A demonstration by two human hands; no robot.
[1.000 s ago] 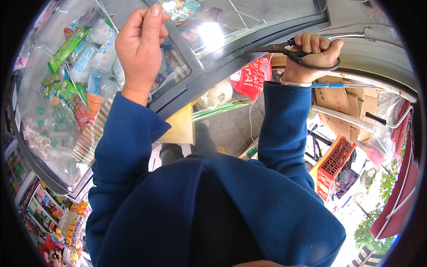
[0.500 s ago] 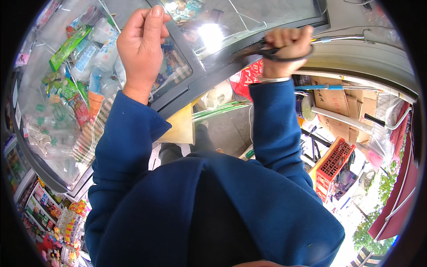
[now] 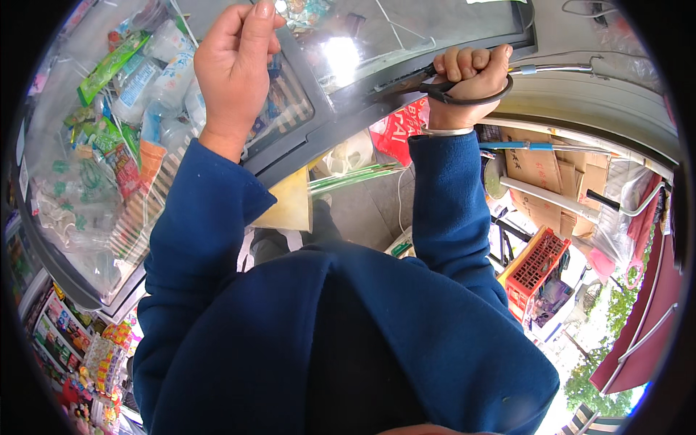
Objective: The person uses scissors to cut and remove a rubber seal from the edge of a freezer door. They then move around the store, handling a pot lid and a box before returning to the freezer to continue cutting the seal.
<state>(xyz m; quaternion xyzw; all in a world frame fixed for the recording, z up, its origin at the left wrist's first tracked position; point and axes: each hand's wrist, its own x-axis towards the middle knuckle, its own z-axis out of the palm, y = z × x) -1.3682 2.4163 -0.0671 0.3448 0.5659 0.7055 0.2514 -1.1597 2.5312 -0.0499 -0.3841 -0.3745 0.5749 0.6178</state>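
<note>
My right hand is closed around the black handles of a pair of scissors, whose dark blades point left over the frame of the glass-topped display case. A pale band sits at that wrist. To the left, my left hand is held above the glass, thumb pressed on curled fingers at the upper edge of the picture. Whatever it pinches, if anything, I cannot make out. Under the glass beside it lie clear plastic bottles and a green packet.
A yellowish sheet and a red bag hang by the case's near edge. On the right are an orange-red plastic crate, cardboard and a blue-and-silver pole. Colourful packaged goods fill the lower left.
My left hand has shifted slightly up toward the picture's edge. The right hand and scissors, blurred before, now show more sharply in nearly the same place. The view has shifted a little.
</note>
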